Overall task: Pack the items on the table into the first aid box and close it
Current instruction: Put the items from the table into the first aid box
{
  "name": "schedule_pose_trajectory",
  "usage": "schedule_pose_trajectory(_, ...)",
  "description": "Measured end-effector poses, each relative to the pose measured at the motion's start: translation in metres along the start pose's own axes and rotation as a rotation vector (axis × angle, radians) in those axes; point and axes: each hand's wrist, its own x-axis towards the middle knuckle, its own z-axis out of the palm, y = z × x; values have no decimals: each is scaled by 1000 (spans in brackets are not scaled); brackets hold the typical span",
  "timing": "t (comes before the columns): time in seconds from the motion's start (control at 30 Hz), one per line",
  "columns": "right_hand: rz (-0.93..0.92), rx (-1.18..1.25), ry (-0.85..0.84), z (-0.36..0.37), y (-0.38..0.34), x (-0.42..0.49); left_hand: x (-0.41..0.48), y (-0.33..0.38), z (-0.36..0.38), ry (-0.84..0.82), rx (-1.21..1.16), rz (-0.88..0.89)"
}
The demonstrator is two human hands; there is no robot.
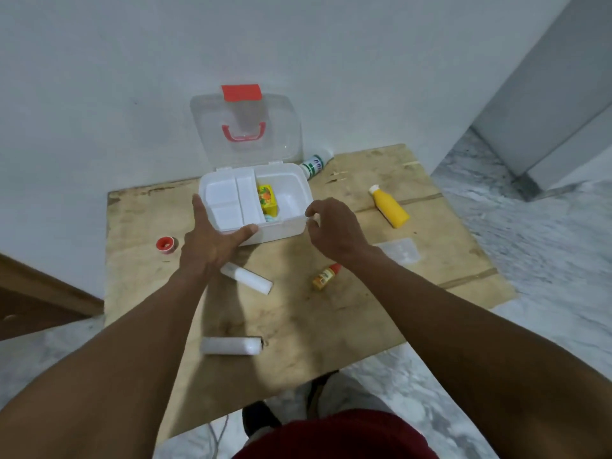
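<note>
The white first aid box (294, 223) stands open at the table's back, its clear lid (281, 127) with a red handle leaning on the wall. A yellow packet (267, 199) lies inside it beside a white tray insert. My left hand (212, 240) rests flat against the box's front left corner, thumb along the front wall. My right hand (334, 226) hovers at the box's right end with curled fingers, holding nothing. On the table lie two white rolls (246, 277) (231, 346), a small orange bottle (326, 276), a yellow bottle (389, 207), a red tape reel (166, 244) and a clear packet (400, 250).
A white bottle with a green label (316, 164) lies behind the box against the wall. The wooden table (331, 326) stands on a marble floor, with a wall behind, a brown door at the left and a grey pillar at the right.
</note>
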Motion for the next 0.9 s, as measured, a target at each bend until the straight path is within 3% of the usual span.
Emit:
schedule_pose_trajectory(0.47, 169, -347, -436, -40, 153, -42, -3, 8, 7, 50, -17, -2)
schedule_pose_trajectory(0.7, 67, -408, -402, -37, 185, -40, -4, 16, 15, 74, -79, 16)
schedule_pose_trajectory(0.9, 117, -385, -371, -38, 191, -36, -5, 19, 14, 72, -58, 7)
